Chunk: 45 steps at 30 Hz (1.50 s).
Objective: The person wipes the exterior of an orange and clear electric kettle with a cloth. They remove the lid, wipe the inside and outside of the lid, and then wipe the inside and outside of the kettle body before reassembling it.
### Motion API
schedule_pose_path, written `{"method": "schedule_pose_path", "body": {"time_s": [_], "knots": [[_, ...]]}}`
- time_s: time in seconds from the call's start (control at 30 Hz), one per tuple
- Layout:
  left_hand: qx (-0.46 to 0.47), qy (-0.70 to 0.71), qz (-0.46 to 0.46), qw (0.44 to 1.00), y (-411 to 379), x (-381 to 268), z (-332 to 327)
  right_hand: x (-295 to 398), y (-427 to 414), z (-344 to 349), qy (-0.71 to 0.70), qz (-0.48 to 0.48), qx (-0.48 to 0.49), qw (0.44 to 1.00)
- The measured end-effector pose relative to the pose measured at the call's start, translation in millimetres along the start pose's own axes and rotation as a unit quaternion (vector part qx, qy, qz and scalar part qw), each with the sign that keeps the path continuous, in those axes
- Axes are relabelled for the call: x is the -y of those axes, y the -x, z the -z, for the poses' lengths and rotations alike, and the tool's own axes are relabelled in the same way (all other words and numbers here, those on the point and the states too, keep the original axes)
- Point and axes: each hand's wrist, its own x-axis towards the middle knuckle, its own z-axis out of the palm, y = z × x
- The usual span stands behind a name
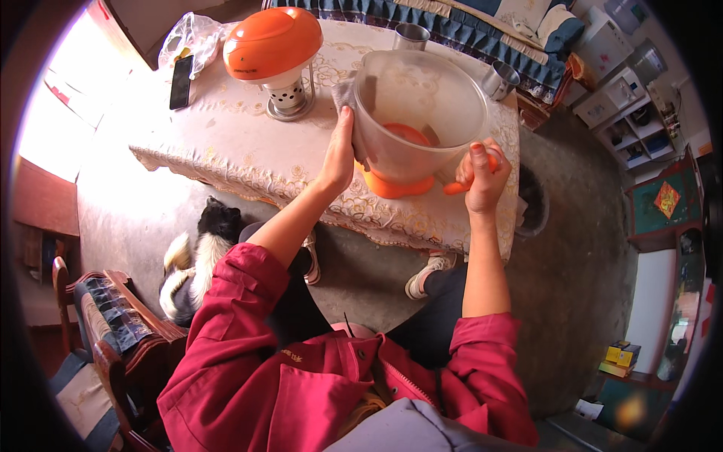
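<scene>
A translucent plastic jug [418,107] with an orange base and orange handle stands near the front edge of the table [226,135], tilted a little or seen at an angle. My right hand [483,172] is closed around its handle. Against the jug's left side, my left hand [339,152] presses a grey cloth [344,96]; its fingers are partly hidden behind the cloth and jug. Left of the jug is an orange-topped appliance part [273,45] with a clear collar and a perforated metal lower end.
Two metal cups [411,37] [500,80] stand beyond and right of the jug. A smartphone [181,82] and a clear plastic bag [192,42] lie at the table's left. A black-and-white dog [209,254] is on the floor; a wooden chair [121,333] stands lower left.
</scene>
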Motion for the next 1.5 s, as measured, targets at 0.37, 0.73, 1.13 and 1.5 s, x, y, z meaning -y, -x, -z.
{"method": "schedule_pose_path", "body": {"time_s": [0.37, 0.73, 1.13, 1.5], "knots": [[0.014, -0.065, 0.059, 0.996, -16, 10, 22, 13, 6, -24, 0.091, 0.027, -0.084, 0.992], [0.001, 0.043, 0.019, 0.999, -5, 5, 22, -1, 6, -10, 0.042, 0.028, -0.065, 0.997], [-0.046, 0.144, -0.002, 0.988, 10, -23, 0, -7, -7, -7, 0.044, 0.054, -0.07, 0.995], [0.005, 0.095, -0.003, 0.995, -9, 3, 3, -6, -9, -9, 0.034, 0.045, -0.069, 0.996]]}}
